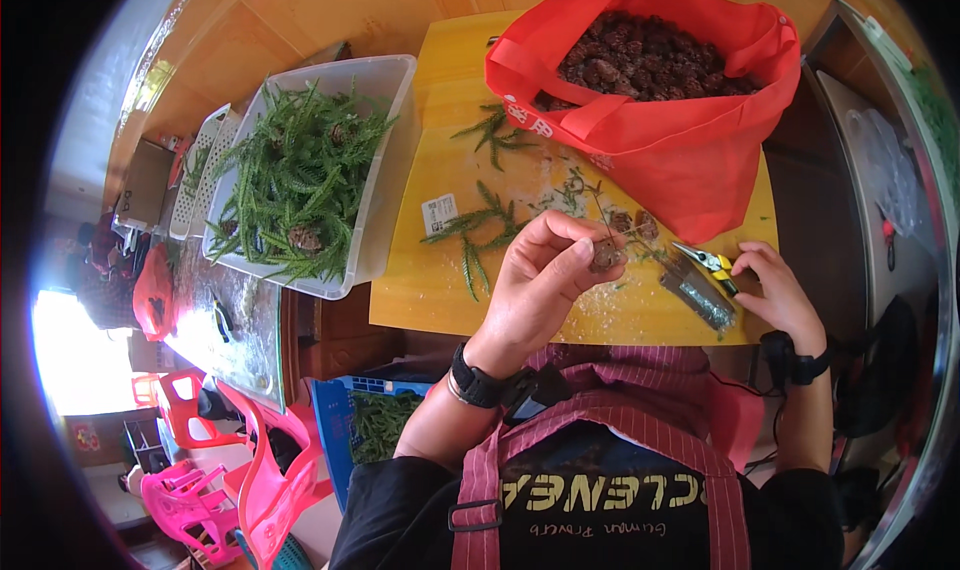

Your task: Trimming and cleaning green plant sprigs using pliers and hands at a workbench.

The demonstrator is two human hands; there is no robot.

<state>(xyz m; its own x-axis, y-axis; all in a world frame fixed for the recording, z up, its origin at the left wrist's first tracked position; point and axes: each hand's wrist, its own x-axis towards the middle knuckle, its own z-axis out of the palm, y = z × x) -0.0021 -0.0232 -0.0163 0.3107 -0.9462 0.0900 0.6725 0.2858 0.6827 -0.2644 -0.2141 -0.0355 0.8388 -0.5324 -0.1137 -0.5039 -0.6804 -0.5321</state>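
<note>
Pinched between the thumb and fingers of my left hand (540, 280) is a small brown pine cone (606, 257), with thin wire ends sticking out near it. My right hand (778, 295) has its fingers and thumb around the yellow-and-black handles of pliers (708, 261), whose jaws point left toward the cone. Just below the pliers, a dark narrow block with a glittery end (703, 298) lies at the table's near edge. Two more pine cones (640, 224) rest beyond my left fingertips. Green artificial pine sprigs (485, 220) lie left of that hand.
A red cloth bag (680, 155) full of pine cones (640, 58) stands at the far right of the yellow table (425, 290). To the left is a translucent bin (385, 185) heaped with pine sprigs (310, 170). Pink plastic chairs (265, 470) and a blue crate (335, 425) stand lower left.
</note>
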